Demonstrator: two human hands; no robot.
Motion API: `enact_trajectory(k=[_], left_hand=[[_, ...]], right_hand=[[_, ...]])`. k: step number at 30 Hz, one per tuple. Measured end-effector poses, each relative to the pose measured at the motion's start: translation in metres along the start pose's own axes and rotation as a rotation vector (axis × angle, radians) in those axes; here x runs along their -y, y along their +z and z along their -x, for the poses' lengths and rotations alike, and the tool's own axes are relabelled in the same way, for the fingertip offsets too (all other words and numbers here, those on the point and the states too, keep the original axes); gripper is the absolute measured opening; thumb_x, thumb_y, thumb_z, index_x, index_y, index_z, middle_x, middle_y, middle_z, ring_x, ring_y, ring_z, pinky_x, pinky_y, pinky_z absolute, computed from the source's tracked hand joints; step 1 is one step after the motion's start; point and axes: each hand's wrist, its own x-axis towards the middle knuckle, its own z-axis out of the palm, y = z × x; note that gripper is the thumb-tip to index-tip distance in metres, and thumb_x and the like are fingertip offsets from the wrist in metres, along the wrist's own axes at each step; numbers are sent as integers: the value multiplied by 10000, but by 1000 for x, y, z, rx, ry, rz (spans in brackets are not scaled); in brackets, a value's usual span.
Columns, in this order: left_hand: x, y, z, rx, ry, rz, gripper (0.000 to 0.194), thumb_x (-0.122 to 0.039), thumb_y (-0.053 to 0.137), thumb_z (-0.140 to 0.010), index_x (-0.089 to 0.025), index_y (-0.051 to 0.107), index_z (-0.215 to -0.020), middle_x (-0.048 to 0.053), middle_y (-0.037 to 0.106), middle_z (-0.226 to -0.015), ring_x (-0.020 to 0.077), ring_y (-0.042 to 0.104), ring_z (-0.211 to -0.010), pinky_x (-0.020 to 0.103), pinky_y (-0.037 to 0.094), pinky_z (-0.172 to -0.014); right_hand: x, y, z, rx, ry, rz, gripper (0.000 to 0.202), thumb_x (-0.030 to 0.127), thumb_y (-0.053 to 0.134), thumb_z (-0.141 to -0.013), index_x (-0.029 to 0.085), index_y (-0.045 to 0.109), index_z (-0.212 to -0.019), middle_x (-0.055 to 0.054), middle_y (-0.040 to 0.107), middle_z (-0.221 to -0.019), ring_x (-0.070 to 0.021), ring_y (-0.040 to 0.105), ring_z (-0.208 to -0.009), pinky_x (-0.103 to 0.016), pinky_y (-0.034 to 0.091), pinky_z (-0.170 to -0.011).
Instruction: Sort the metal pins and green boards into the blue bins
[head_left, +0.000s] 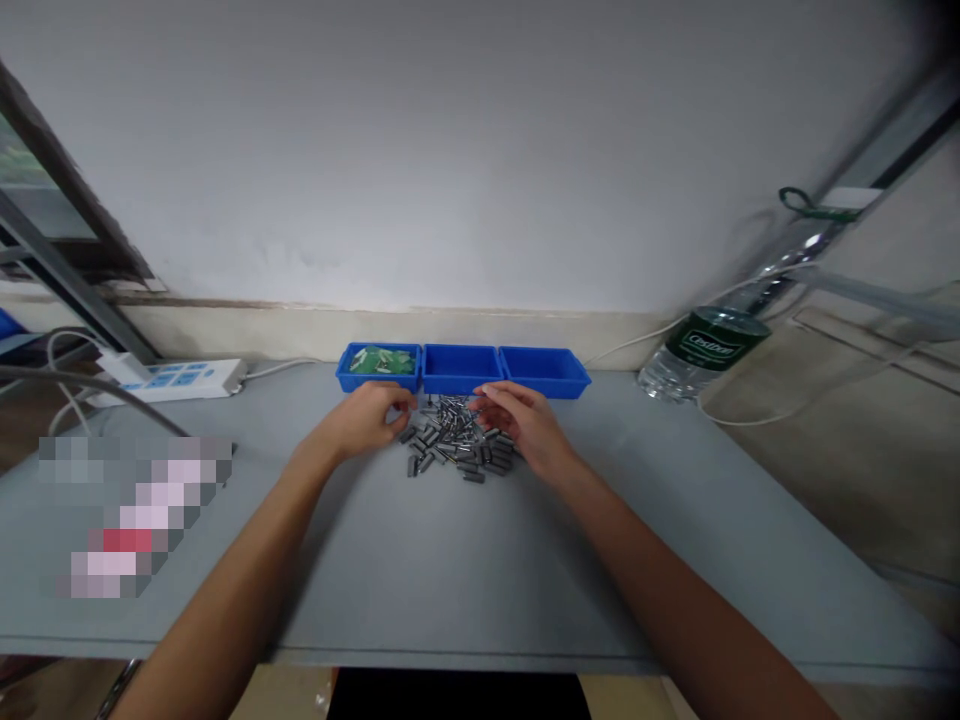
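Note:
A pile of small metal screws [454,420] and grey rectangular pieces [472,470] lies on the table between my hands. My left hand [375,415] is at the pile's left edge, its thumb and fingers curled together; whatever it pinches is too small to make out. On the right side of the heap, my right hand [523,418] has its fingertips drawn together over the pieces, and what they hold, if anything, is hidden. Just behind stand a left blue bin [379,382] with green and pale small parts [382,360], a middle blue bin [461,384] and a right blue bin [546,386].
A white power strip [195,378] with cables sits at the back left of the grey table [450,580]. Near the back right corner, a large clear bottle with a green label [705,350] leans over. A blurred-out item [142,515] lies at the left. The wall rises behind the bins.

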Motion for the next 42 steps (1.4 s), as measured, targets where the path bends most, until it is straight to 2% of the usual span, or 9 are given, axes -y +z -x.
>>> enact_trajectory(k=[5, 16, 20, 26, 30, 33, 36, 38, 42], left_hand=[[0, 4, 3, 144, -73, 90, 144, -188, 640, -772, -197, 708, -899, 47, 717, -791, 201, 643, -691, 296, 443, -639], [4, 9, 2, 196, -159, 84, 258, -160, 678, -667, -200, 696, -922, 30, 706, -721, 209, 626, -633, 299, 417, -610], [3, 6, -1, 58, -157, 182, 167, -172, 681, -708, -198, 724, -868, 41, 728, -762, 205, 665, -686, 304, 501, -658], [-20, 7, -6, -201, -72, 592, 210, -319, 757, -805, -186, 754, -968, 74, 780, -930, 188, 734, -801, 339, 628, -831], [-34, 15, -9, -266, -57, 736, 213, -312, 809, -772, -180, 731, -919, 70, 778, -916, 205, 769, -838, 350, 650, -878], [-39, 21, -10, -253, -50, 761, 210, -296, 801, -785, -183, 721, -943, 70, 780, -922, 216, 779, -867, 352, 649, -894], [-34, 24, -10, -220, -42, 735, 199, -271, 765, -801, -185, 720, -975, 73, 778, -945, 214, 772, -872, 358, 641, -892], [-25, 25, -10, -194, -41, 603, 178, -232, 735, -791, -191, 733, -964, 73, 778, -946, 209, 750, -843, 361, 632, -857], [0, 24, -6, -49, -43, 254, 171, -157, 703, -739, -217, 774, -882, 74, 788, -915, 237, 710, -833, 367, 570, -815]], right_hand=[[2, -3, -1, -32, 0, 33, 345, 538, 848, -692, 231, 782, -835, -51, 779, -822, -174, 671, -674, -331, 523, -669], [2, -2, 1, -21, -11, 58, 327, 522, 842, -695, 233, 785, -835, -47, 783, -814, -166, 665, -665, -317, 523, -647], [1, -2, 1, -13, -48, 115, 308, 516, 823, -722, 239, 780, -849, -42, 784, -817, -169, 669, -666, -322, 529, -651], [-2, 0, 3, 71, -120, 230, 287, 470, 818, -737, 252, 763, -915, -38, 789, -828, -185, 695, -686, -338, 550, -660], [-6, 6, 6, 194, -141, 223, 340, 467, 833, -744, 258, 748, -998, -25, 784, -828, -202, 744, -737, -351, 583, -707], [-10, 12, 7, 247, -145, 203, 353, 487, 813, -776, 261, 737, -1036, -21, 783, -812, -208, 757, -741, -362, 598, -724], [-14, 15, 5, 195, -180, 225, 309, 489, 793, -796, 257, 741, -994, -14, 762, -753, -206, 742, -703, -369, 603, -719], [-15, 13, 2, 115, -237, 291, 256, 462, 770, -820, 255, 754, -971, -21, 759, -759, -214, 734, -715, -383, 603, -737], [-13, 1, -10, -97, -519, 708, 279, 333, 627, -920, 260, 773, -1146, -90, 791, -1099, -294, 700, -1042, -502, 540, -977]])
